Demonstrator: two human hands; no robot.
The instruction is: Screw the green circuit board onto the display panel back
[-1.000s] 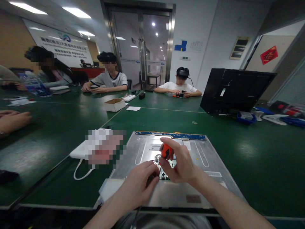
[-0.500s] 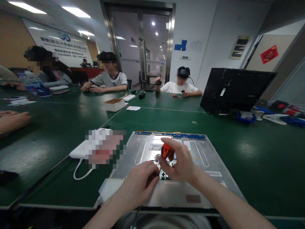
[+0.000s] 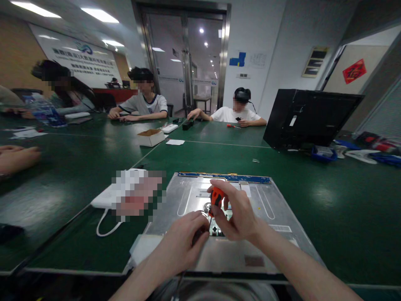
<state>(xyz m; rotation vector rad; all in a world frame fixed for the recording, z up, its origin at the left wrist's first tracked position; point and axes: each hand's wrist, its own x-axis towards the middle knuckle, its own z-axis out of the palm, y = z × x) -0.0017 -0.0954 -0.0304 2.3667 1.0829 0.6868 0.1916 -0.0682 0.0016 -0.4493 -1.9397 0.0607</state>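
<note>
An orange-and-black screwdriver (image 3: 216, 197) is pinched at its handle by the fingers of my right hand (image 3: 241, 213), its shaft pointing down. Beneath it lies a small circuit board (image 3: 215, 230), partly covered by my hands, on the silver metal back of a flat display panel (image 3: 232, 267). My left hand (image 3: 186, 234) rests on the panel just left of the shaft. Its fingers are curled in by the board's edge; what they hold, if anything, is hidden. Along the panel's far edge runs a blue circuit strip (image 3: 225, 178).
Left of the panel sits a white device (image 3: 103, 196) with a cable, partly blurred. A monitor (image 3: 310, 119) and a blue tray (image 3: 324, 154) are at the right. An open box (image 3: 151, 138) stands farther back. Co-workers sit around the green table (image 3: 344, 209).
The screwdriver handle has turned and shifted slightly left in my right fingers. My left hand stays put. Across the table, a co-worker's raised hand has come down to a small black object.
</note>
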